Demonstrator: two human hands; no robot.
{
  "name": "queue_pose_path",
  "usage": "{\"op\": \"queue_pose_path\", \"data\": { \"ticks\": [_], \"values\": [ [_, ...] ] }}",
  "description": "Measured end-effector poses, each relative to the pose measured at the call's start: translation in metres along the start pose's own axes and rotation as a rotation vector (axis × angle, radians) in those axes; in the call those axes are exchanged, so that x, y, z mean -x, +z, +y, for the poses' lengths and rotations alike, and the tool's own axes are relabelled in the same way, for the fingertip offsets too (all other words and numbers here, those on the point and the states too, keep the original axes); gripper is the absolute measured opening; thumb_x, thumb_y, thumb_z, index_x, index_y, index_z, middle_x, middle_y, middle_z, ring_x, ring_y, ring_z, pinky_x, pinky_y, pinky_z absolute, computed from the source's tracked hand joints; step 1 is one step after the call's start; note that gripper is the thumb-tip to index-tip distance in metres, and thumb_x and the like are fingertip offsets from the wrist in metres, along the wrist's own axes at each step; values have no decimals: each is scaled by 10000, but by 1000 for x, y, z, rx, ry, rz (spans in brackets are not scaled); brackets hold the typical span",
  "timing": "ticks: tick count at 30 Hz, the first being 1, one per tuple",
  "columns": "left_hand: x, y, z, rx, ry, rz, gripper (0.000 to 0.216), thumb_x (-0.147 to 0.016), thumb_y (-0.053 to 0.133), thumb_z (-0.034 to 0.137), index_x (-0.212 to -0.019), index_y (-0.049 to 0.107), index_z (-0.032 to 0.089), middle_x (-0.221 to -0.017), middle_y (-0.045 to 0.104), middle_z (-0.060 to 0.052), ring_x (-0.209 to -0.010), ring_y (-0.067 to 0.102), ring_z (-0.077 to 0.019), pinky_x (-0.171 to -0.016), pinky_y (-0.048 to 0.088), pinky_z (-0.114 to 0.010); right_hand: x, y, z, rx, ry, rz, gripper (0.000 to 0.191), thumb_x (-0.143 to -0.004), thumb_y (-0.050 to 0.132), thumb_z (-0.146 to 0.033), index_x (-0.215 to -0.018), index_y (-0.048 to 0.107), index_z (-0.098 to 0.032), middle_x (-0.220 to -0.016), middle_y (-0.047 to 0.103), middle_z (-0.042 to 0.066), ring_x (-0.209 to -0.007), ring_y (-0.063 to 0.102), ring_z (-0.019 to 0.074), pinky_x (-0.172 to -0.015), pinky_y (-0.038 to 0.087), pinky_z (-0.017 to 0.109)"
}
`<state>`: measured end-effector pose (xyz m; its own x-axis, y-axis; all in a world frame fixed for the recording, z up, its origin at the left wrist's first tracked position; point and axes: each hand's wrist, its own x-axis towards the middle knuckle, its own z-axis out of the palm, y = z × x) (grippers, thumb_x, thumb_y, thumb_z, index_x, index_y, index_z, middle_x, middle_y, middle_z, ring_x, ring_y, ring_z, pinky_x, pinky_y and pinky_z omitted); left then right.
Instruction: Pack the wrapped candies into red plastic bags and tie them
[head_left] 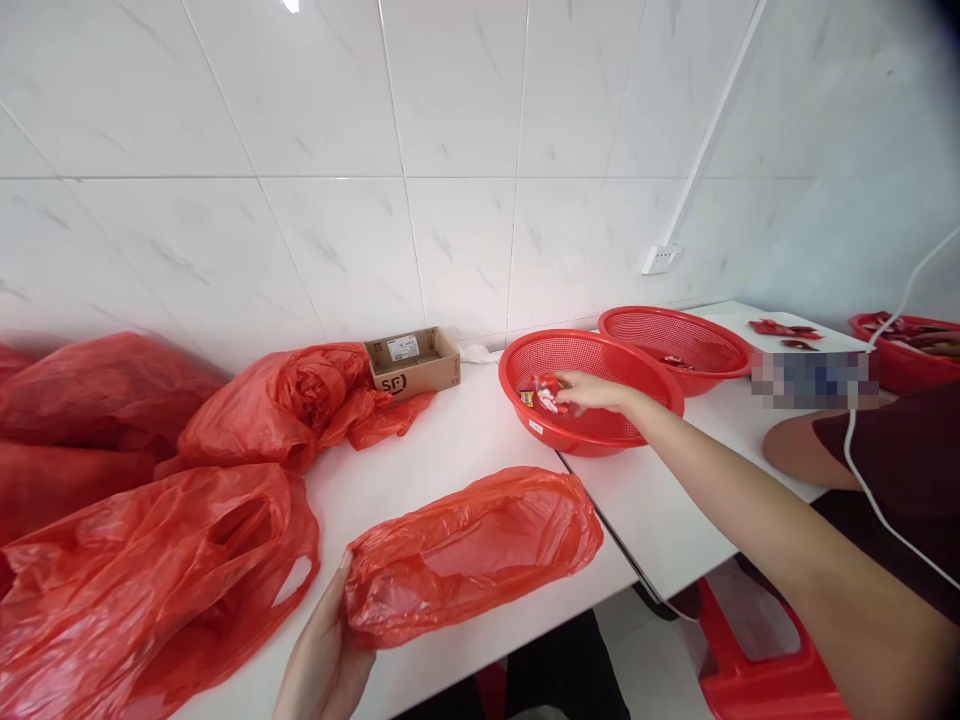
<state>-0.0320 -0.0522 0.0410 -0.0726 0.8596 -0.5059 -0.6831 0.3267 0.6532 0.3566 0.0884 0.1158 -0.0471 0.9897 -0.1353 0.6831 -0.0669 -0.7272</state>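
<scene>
My left hand pinches the left end of a red plastic bag, thumb on top of the rim. The bag lies spread on the white table, its long mouth facing up. My right hand reaches into a red plastic colander basket, with its fingers closed on small red-and-white packets. A little yellow packet lies beside them in the basket. The print on the packets is too small to read.
Bulging red plastic bags crowd the left, near an open cardboard box. A second red basket stands behind the first. At right, a person's dark sleeve and a white cable appear. A red stool is below.
</scene>
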Motion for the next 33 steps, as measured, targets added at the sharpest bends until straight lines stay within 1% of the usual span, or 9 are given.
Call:
{"op": "queue_pose_path", "data": {
  "ticks": [3, 6, 10, 14, 21, 24, 27, 30, 33],
  "values": [
    [0, 1, 0, 0, -7, 1, 274, -965, 434, 134, -915, 703, 147, -789, 727, -38, -608, 680, -106, -628, 594, -198, 17, -8, -7, -278, -95, -43, 309, -882, 416, -258, -1131, 557, -141, -1066, 671, 140, -923, 674, 223, -731, 579, 343],
    [0, 5, 0, 12, -21, 17, 292, -964, 417, 112, -921, 704, 141, -764, 723, -35, -588, 671, -101, -624, 591, -194, 43, 5, -20, -493, -177, -73, 378, -908, 353, -381, -1166, 531, -171, -1092, 662, 129, -921, 679, 226, -665, 583, 332],
    [0, 12, -2, 11, -55, 6, 284, -961, 422, 118, -902, 699, 129, -788, 726, -51, -591, 668, -102, -609, 587, -189, 76, 44, -41, -861, -251, -279, 424, -803, 656, -472, -1110, 559, -196, -977, 679, 83, -753, 680, 193, -502, 545, 252],
    [2, 17, -5, 8, -48, 9, 274, -963, 423, 128, -934, 695, 128, -775, 720, -47, -601, 669, -102, -620, 588, -188, 90, 77, -60, -867, -254, -362, 364, -757, 770, -285, -1055, 594, -171, -928, 678, 57, -817, 677, 187, -574, 575, 259],
    [1, 15, -5, 33, -28, 27, 273, -959, 430, 124, -836, 674, 122, -786, 724, -49, -616, 678, -101, -648, 589, -184, 100, 101, -74, -938, -175, -318, 326, -797, 729, -344, -1053, 610, -181, -966, 680, 51, -882, 675, 196, -686, 584, 314],
    [0, 16, -5, 44, -36, 28, 253, -964, 435, 139, -926, 684, 123, -854, 736, -57, -670, 698, -111, -651, 592, -186, 109, 113, -74, -827, -221, -382, 285, -841, 665, -411, -1022, 636, -194, -964, 690, 38, -913, 667, 190, -799, 544, 322],
    [-1, 18, -11, 27, -59, 23, 216, -958, 470, 174, -963, 682, 135, -851, 733, -47, -661, 696, -110, -662, 599, -204, 109, 124, -69, -389, -273, -410, 243, -846, 642, -417, -953, 658, -200, -983, 702, 31, -939, 655, 211, -824, 501, 312],
    [2, 19, -20, -12, -75, -6, 168, -934, 523, 181, -996, 678, 157, -925, 733, -54, -754, 710, -131, -690, 600, -212, 93, 134, -58, 27, -229, -320, 226, -820, 657, -408, -891, 655, -193, -933, 713, 43, -864, 658, 224, -738, 481, 292],
    [3, 16, -23, -66, -63, -15, 185, -910, 557, 165, -1051, 677, 172, -1001, 726, -67, -837, 710, -149, -695, 592, -202, 71, 139, -43, 128, -155, -211, 241, -852, 608, -389, -1002, 650, -206, -1022, 707, 56, -919, 654, 217, -770, 479, 282]
  ]
}}
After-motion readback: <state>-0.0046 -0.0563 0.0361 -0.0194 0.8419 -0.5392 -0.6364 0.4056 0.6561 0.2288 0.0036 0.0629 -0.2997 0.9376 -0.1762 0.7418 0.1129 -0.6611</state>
